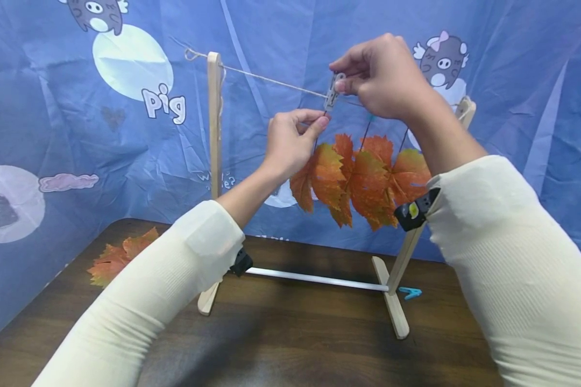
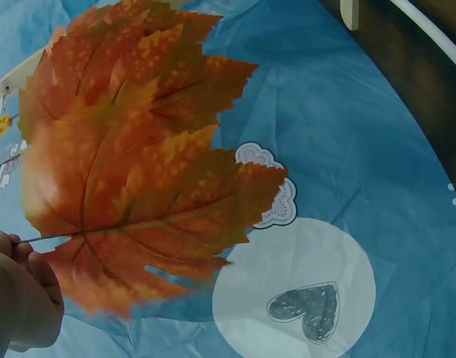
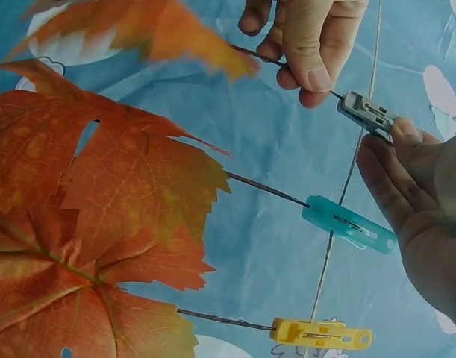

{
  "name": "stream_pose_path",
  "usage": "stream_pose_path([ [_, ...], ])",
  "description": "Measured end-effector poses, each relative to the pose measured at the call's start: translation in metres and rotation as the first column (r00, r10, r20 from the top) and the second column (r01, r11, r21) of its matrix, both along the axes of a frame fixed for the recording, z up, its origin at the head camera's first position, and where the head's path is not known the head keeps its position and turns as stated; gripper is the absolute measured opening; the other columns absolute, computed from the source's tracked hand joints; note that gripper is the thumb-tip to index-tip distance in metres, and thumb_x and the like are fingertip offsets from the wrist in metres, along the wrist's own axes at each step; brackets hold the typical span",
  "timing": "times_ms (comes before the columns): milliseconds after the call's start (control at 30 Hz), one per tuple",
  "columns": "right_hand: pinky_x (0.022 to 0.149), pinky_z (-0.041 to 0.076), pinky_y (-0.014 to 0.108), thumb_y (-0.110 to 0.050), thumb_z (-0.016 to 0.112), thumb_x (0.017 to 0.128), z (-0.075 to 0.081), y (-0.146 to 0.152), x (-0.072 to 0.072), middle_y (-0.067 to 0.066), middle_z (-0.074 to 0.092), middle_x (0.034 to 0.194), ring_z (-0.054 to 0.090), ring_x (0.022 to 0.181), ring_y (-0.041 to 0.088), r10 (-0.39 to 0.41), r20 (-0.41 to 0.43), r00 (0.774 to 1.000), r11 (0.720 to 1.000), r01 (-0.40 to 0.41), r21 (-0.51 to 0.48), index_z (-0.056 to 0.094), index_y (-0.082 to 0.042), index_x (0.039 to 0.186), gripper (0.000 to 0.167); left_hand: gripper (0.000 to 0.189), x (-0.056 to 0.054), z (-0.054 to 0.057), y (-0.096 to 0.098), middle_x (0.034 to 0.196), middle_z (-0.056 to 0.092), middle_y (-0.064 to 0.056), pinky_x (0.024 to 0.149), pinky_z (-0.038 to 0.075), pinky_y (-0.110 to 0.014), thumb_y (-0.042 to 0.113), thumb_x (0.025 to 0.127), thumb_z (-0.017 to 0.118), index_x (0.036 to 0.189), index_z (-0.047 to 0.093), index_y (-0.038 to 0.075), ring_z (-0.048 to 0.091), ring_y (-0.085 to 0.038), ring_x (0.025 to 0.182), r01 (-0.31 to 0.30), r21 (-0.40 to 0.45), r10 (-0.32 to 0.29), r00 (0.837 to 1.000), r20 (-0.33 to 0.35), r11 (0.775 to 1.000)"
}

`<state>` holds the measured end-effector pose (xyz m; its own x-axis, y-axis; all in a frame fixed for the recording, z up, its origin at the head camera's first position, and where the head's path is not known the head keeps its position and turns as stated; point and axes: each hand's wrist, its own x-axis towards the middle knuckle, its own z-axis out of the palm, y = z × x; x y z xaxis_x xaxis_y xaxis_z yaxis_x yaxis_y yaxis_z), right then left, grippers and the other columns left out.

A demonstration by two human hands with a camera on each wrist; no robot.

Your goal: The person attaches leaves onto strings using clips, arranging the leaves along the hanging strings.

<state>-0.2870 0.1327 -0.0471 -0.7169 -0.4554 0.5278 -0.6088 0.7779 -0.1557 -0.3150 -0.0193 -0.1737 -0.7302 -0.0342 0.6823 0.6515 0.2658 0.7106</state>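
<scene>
My left hand pinches the thin dark stem of an orange artificial maple leaf between thumb and fingertips, and the leaf hangs below. My right hand holds a grey clothespin by its handle end, on the string. The stem's tip meets the clothespin's jaws in the right wrist view. Beside it a teal clothespin and a yellow clothespin clip other leaf stems to the same string. The hanging leaves overlap one another.
The string runs between two wooden posts of a stand with a white crossbar. A blue clothespin lies by the stand's right foot. More orange leaves lie on the brown table at left. A blue printed cloth hangs behind.
</scene>
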Motion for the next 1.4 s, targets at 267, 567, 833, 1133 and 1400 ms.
stream_pose_path([
  [267,0.101,0.051,0.040,-0.013,0.063,0.103,0.003,-0.001,0.000,0.013,0.069,0.131,0.066,0.118,0.025,0.011,0.076,0.997,0.998,-0.015,0.060,0.064,-0.003,0.137,0.036,0.024,-0.001,-0.001,-0.002,0.100,0.078,-0.006,0.067,0.051,-0.024,0.023,0.100,0.069,0.112,0.079,0.006,0.074,-0.015,0.084,0.023,-0.009,-0.023,1.000,-0.007,1.000],
  [567,0.103,0.050,0.041,-0.015,0.063,0.103,-0.001,-0.002,0.002,0.013,0.064,0.138,0.065,0.122,0.027,-0.002,0.081,0.997,0.997,-0.004,0.078,0.059,-0.004,0.143,0.042,0.028,-0.003,-0.005,-0.006,0.105,0.078,-0.009,0.070,0.049,-0.026,0.026,0.101,0.066,0.118,0.077,0.006,0.072,-0.023,0.091,0.079,-0.018,-0.078,0.996,0.042,0.997],
  [833,0.104,0.050,0.042,-0.018,0.063,0.103,0.000,-0.001,0.004,0.013,0.065,0.137,0.064,0.124,0.027,-0.007,0.094,0.996,0.997,0.000,0.079,0.059,-0.003,0.143,0.042,0.028,-0.002,-0.008,-0.008,0.103,0.078,-0.009,0.077,0.052,-0.026,0.025,0.101,0.068,0.117,0.076,0.004,0.074,-0.018,0.091,0.077,-0.018,-0.076,0.997,0.014,0.997],
  [1133,0.103,0.050,0.043,-0.020,0.064,0.103,0.002,0.006,0.015,0.012,0.065,0.138,0.064,0.124,0.025,0.010,0.025,1.000,0.995,-0.012,0.094,0.060,-0.004,0.142,0.042,0.027,0.002,-0.012,-0.015,0.103,0.078,-0.008,0.065,0.049,-0.027,0.025,0.101,0.068,0.116,0.077,0.006,0.073,-0.019,0.087,0.097,-0.018,-0.097,0.995,0.008,0.995],
  [1400,0.100,0.052,0.046,-0.027,0.064,0.103,-0.002,0.022,0.031,0.014,0.066,0.135,0.067,0.119,0.030,0.024,-0.053,0.998,0.995,-0.019,0.095,0.061,-0.005,0.142,0.044,0.027,0.007,-0.022,-0.028,0.095,0.078,-0.008,0.057,0.045,-0.027,0.026,0.100,0.070,0.116,0.077,0.006,0.070,-0.021,0.075,0.067,-0.063,-0.069,0.997,-0.033,0.996],
])
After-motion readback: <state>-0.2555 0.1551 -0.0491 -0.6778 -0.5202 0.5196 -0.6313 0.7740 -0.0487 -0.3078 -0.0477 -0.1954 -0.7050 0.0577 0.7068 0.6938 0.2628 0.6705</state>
